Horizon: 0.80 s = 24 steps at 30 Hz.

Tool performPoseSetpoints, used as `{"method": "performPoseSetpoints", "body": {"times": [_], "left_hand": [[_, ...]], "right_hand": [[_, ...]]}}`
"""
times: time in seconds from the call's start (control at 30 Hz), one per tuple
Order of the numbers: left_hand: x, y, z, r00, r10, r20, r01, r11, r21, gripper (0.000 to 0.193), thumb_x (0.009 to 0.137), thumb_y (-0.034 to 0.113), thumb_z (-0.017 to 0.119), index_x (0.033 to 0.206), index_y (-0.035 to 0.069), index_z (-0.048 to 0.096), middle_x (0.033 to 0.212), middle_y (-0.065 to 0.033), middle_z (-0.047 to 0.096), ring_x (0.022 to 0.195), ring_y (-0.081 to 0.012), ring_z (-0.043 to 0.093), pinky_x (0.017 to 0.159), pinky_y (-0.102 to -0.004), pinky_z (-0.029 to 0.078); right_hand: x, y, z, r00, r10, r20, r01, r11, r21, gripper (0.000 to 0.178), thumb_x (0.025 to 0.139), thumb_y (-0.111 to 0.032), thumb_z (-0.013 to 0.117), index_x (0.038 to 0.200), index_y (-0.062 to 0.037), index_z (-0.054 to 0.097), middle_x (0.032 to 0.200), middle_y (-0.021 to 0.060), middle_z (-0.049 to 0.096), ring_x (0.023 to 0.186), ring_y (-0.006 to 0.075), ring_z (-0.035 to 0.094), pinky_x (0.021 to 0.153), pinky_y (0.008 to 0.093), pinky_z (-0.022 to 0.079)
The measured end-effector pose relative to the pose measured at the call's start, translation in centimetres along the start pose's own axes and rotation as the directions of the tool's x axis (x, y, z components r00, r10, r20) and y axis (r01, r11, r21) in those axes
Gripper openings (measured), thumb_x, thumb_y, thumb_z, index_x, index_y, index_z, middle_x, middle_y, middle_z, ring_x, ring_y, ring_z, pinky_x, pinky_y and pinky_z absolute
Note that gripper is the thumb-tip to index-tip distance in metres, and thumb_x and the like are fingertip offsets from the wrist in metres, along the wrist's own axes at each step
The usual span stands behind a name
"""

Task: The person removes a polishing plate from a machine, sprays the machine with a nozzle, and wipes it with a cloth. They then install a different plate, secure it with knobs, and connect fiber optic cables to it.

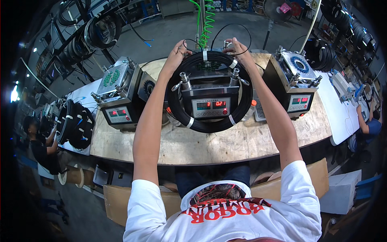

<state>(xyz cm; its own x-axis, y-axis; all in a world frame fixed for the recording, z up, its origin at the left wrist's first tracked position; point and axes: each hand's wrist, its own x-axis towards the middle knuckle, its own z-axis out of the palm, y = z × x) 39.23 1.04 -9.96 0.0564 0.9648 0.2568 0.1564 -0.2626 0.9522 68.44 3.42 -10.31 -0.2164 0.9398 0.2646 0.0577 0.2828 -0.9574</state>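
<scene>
A large coil of black cable [174, 103], bound with white bands, hangs upright in front of the middle machine [211, 109]. That machine is a dark metal box with a red digital display and shiny posts on top. My left hand [178, 53] is raised at the coil's upper left, its fingers closed on a thin black cable end that curls above. At the upper right, my right hand [238, 49] pinches another thin stretch of cable, which arcs in a loop [250, 37] over the machine. The fingertips and the cable ends are partly hidden.
Similar machines stand left [117, 97] with green parts on top, and right [296, 80] with a blue ring. A wooden tabletop [193, 149] carries them. A red-capped bottle [250, 109] stands behind the coil. More coils [74, 123] lie left; a green spiral hose [209, 24] hangs ahead.
</scene>
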Motion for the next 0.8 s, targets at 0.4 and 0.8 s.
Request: {"method": "performPoseSetpoints", "body": {"times": [0.4, 0.8], "left_hand": [[-0.2, -0.2, -0.9, 1.000, -0.030, -0.003, 0.030, 1.000, -0.003, 0.062, 0.105, 0.051, 0.036, 0.149, 0.007, 0.038, 0.102, -0.0067, 0.068, 0.096, -0.0125, 0.057, 0.082, -0.0295, 0.043], [0.2, -0.8, -0.5, 0.999, 0.032, 0.006, -0.032, 0.999, -0.022, 0.061, 0.104, 0.049, 0.044, 0.148, 0.007, 0.040, 0.104, -0.0059, 0.067, 0.096, -0.0128, 0.057, 0.085, -0.0281, 0.042]], "right_hand": [[0.9, 1.1, 0.7, 0.988, -0.093, -0.121, 0.083, 0.993, -0.090, 0.066, 0.102, -0.056, 0.042, 0.147, -0.0077, 0.039, 0.128, 0.0116, 0.053, 0.093, 0.0150, 0.060, 0.070, 0.0282, 0.050], [0.3, 0.5, 0.9, 0.980, -0.096, -0.177, 0.087, 0.995, -0.055, 0.071, 0.100, -0.059, 0.045, 0.146, -0.0057, 0.041, 0.127, 0.0127, 0.053, 0.096, 0.0160, 0.059, 0.075, 0.0290, 0.050]]}}
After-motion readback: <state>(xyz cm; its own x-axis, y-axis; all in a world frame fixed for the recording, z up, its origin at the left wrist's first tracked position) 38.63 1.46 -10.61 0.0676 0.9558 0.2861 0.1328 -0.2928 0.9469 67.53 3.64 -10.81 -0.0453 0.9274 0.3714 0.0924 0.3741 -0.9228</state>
